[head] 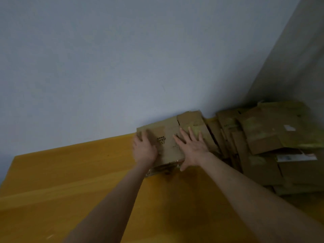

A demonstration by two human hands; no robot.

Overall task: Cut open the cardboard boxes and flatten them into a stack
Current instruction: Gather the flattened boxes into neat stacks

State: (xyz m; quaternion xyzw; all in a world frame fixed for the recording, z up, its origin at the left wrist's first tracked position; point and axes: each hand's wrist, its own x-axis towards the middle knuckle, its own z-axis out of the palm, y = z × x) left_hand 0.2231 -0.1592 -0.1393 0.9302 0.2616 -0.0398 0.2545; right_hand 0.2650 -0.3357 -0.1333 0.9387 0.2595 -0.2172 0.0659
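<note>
A flattened brown cardboard box (166, 135) with dark printed letters lies on the wooden table against the wall. My left hand (144, 149) rests on its left part, fingers toward the wall. My right hand (191, 146) lies palm down on its right part with the fingers spread. Neither hand grips anything. Clear tape shows at the box's near edge (164, 168). To the right, a large heap of flattened boxes (263, 137) fills the corner.
The orange-brown wooden table (78, 181) stretches to the left and toward me. A pale blue-grey wall (122, 67) stands directly behind the boxes, and a second wall (298, 58) closes the corner on the right. No cutting tool is in view.
</note>
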